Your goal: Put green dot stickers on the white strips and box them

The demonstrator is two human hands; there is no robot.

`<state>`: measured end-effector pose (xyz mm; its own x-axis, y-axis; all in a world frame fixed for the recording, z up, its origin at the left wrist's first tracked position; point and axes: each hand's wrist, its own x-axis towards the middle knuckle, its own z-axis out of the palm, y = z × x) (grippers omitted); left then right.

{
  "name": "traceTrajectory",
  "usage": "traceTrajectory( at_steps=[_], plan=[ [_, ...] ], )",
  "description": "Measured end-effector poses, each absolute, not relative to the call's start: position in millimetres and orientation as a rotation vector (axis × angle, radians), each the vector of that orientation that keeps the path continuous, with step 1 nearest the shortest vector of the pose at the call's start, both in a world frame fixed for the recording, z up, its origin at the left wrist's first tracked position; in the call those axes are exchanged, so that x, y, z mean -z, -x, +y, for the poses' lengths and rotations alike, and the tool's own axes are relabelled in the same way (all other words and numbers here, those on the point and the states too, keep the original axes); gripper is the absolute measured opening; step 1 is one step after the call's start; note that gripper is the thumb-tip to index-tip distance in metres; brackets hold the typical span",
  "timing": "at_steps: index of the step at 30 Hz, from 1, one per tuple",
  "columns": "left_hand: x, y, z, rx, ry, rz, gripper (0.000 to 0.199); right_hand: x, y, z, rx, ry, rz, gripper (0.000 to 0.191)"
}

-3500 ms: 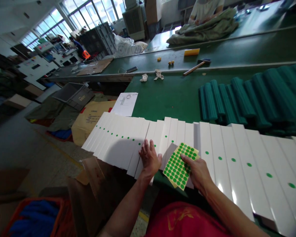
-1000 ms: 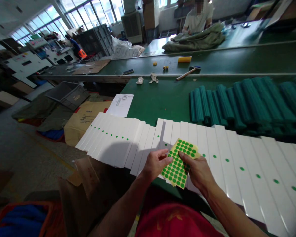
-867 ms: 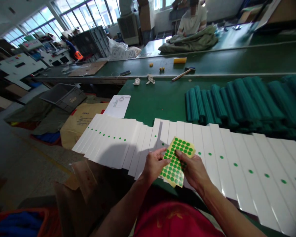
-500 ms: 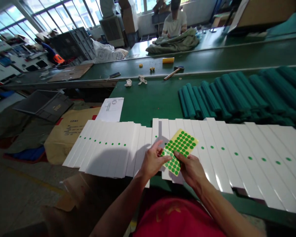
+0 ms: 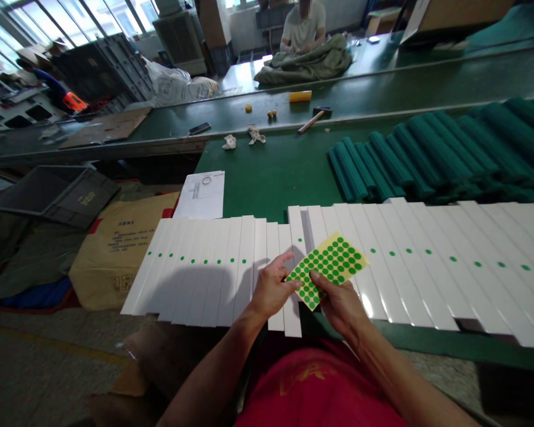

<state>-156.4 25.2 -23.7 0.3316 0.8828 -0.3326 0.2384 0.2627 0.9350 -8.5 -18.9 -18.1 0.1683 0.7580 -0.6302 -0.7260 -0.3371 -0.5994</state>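
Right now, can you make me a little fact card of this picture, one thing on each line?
Left hand: thumb over the left corner of the sticker sheet
Right hand: holds the sticker sheet, thumb on top
Sheet pattern: rows of green dots on yellow backing
White boxes: long, side by side along the near edge of the green table; many bear one green dot
Behind them: printed paper at left, dark green rolls at right
Further back: hammer, yellow cylinder
Far side: a person behind olive cloth
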Motion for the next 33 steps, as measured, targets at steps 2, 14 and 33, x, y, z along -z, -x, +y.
traceTrajectory(
  at_steps=[2, 14, 33],
  plan=[
    [26, 162, 27, -0.58, -1.253, 1.159, 0.065, 17, 10, -21, -1.511, 1.162, -0.057, 0.027],
    [28, 169, 34, -0.411, -1.342, 1.088, 0.069, 20, 11, -23, -1.325, 1.223, 0.071, 0.027],
    [13, 129, 41, -0.679, -1.723, 1.254, 0.015, 28, 10, -26, -1.384, 1.27, -0.019, 0.029]
  ],
)
